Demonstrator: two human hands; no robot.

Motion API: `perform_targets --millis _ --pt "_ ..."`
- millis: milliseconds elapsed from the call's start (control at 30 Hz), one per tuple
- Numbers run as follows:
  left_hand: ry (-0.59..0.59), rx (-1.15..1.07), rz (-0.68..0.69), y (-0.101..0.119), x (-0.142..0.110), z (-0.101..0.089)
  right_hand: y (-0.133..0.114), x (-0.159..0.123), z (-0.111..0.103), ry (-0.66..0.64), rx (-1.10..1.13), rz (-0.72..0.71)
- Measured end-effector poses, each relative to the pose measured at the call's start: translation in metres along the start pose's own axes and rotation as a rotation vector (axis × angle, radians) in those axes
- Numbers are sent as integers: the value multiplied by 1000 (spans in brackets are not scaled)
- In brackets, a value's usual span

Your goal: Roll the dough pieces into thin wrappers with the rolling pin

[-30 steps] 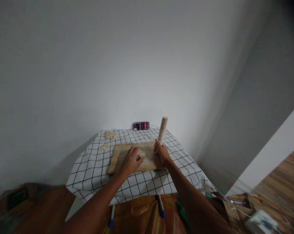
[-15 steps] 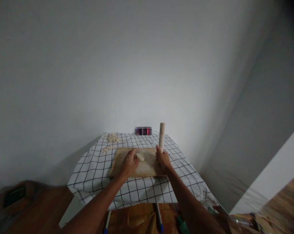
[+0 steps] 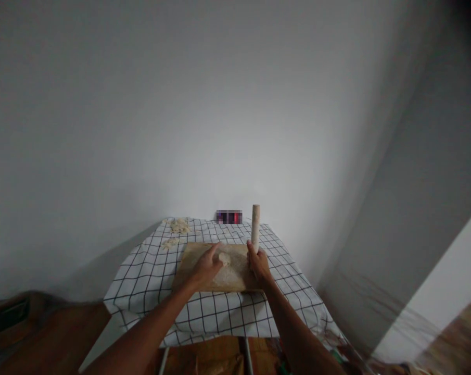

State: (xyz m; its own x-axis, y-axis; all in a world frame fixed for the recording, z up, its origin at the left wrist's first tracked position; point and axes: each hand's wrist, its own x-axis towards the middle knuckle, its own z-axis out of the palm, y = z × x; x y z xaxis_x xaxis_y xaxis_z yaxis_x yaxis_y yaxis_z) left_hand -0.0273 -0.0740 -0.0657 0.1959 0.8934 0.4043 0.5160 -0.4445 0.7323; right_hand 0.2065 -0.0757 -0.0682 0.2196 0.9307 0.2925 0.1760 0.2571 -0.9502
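My right hand point(image 3: 259, 264) is wrapped round the lower part of a pale wooden rolling pin point(image 3: 255, 226), which stands almost upright above the right side of a wooden board point(image 3: 194, 255). On the board lies a small piece of dough point(image 3: 224, 259), surrounded by a dusting of flour. Just left of the dough is my left hand point(image 3: 207, 268), its fingers stretched forward and the thumb apart. Whether the thumb touches the dough is hard to make out.
A black-and-white checked cloth point(image 3: 141, 273) covers the table. Loose dough pieces point(image 3: 179, 226) lie at its far left, with a smaller group point(image 3: 170, 243) nearer. A blurred-out dark object point(image 3: 229, 216) stands at the back against a white wall point(image 3: 235, 130).
My left hand has opened from its curl beside the dough, with the fingers now stretched out. The right hand keeps hold of the rolling pin. The whole view has shifted slightly.
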Motion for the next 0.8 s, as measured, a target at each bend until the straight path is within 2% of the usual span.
perform_targets --millis 67,133,233,267,300,367,433,467,600,700,800 --pt "99 -104 10 4 9 -18 0 -1 1 23 -138 -95" --pt "233 -118 72 17 20 -41 0 -3 3 10 -325 -146" --pt "414 16 262 46 37 -71 -4 -5 8 -91 -617 -179" --pt "409 83 310 54 40 -76 -7 -7 10 -131 -699 -192" --pt "360 151 325 59 43 -78 -10 -8 11 -168 -770 -203" --pt "159 311 263 60 43 -73 -16 -12 11 -223 -880 -206" --pt "-40 493 164 51 38 -61 -21 -15 12 -246 -946 -202" --pt "-95 582 139 45 34 -54 -21 -16 12 -248 -971 -202" --pt "-141 781 113 31 22 -33 -15 -13 14 -231 -1041 -277" --pt "-188 790 41 35 25 -31 -5 -6 16 -186 -1082 -316" --pt "-273 756 -42 36 39 -33 1 2 16 -191 -1125 -312"
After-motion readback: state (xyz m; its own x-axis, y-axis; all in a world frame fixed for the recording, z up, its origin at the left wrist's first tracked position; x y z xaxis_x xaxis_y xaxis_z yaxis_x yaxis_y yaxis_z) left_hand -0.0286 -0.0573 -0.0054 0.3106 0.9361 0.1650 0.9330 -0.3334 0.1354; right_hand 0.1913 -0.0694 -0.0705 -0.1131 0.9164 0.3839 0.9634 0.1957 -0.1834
